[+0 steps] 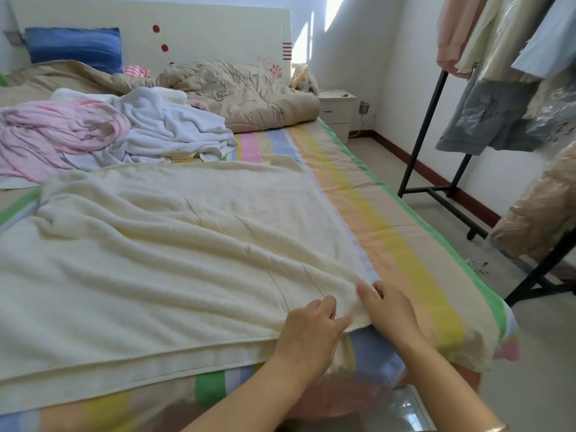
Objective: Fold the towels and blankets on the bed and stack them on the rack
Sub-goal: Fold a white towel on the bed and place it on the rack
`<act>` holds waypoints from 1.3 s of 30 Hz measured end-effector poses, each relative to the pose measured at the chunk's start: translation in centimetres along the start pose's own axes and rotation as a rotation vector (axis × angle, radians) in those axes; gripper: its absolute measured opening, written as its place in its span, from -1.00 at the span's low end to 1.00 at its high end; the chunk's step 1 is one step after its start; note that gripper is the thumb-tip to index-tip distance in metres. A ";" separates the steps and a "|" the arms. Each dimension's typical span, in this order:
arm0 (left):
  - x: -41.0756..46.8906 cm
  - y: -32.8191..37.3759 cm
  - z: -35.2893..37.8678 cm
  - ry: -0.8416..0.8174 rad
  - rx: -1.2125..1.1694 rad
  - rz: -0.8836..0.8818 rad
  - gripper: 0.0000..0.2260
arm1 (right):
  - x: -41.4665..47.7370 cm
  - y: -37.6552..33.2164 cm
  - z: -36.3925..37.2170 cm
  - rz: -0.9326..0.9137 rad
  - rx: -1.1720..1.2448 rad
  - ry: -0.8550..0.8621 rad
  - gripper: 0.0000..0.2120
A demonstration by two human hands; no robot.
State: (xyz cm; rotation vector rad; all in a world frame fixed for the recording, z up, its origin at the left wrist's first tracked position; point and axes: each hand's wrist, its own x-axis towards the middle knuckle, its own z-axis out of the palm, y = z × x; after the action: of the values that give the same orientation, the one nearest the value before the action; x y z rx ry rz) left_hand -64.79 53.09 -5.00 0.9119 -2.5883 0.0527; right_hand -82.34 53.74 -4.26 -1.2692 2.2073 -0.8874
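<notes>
Our left hand (311, 330) and right hand (391, 310) have their fingers pinched on one corner of the cream towel (162, 244), which lies spread near the bed's (414, 254) right edge. We should lift that corner cleanly and match the edges. The terry is thick, soft and ridged with wrinkles.

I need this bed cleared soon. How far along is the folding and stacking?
Early on. Done: no folded pile shows, and no stack shows on the rack. In hand: the cream towel lies spread on the bed, left hand and right hand pinching its near corner. Left: the white towel and pink blanket lie crumpled behind it.
</notes>
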 end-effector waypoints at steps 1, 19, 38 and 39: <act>0.3 0.2 0.0 0.003 0.005 0.003 -0.70 | -0.1 0.4 -0.5 -0.007 0.037 0.013 -0.62; -7.8 -3.6 -2.4 0.184 0.056 -0.350 -0.62 | -4.7 -4.6 7.2 -0.679 -0.415 0.384 -0.62; -31.5 -24.8 -15.1 0.297 0.404 -1.136 -0.49 | -14.0 -17.9 20.8 -1.146 -0.333 -0.122 -0.80; -31.9 -25.1 -15.2 0.326 0.323 -1.193 -0.50 | -14.0 -17.8 20.9 -1.141 -0.326 -0.123 -0.82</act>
State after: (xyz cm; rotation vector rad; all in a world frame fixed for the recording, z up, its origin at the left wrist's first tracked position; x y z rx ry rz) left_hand -21.49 54.77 -5.31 2.1745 -1.4294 0.2555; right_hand -51.62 52.90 -5.28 -2.7298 1.4274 -0.7448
